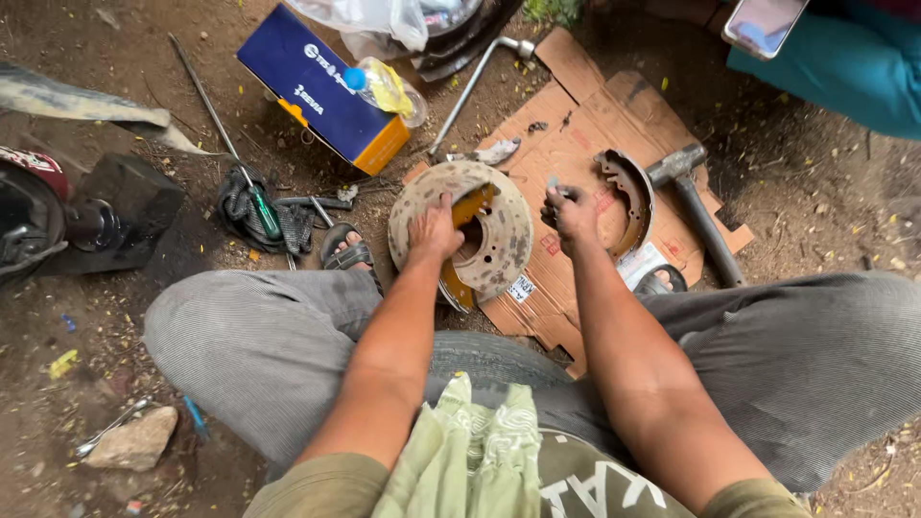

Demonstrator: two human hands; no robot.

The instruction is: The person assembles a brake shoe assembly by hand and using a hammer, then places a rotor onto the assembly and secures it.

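Note:
My left hand (434, 228) grips the rim of a rusty round brake backing plate (499, 245) that stands tilted on a sheet of cardboard (576, 125), with a yellow-edged brake shoe (473, 204) on it. My right hand (573, 211) is closed around a small grey part just right of the plate. A loose curved brake shoe (628, 197) lies on the cardboard beside my right hand. A hammer (693, 201) rests further right.
A blue and orange box (321, 91) with a small plastic bottle (384, 86) lies at the back. A green-handled screwdriver (261, 206), a long L-shaped wrench (470, 82) and a rock (134, 441) lie on the dirt. Another person's teal-clad leg (844, 67) and phone (763, 24) are at top right.

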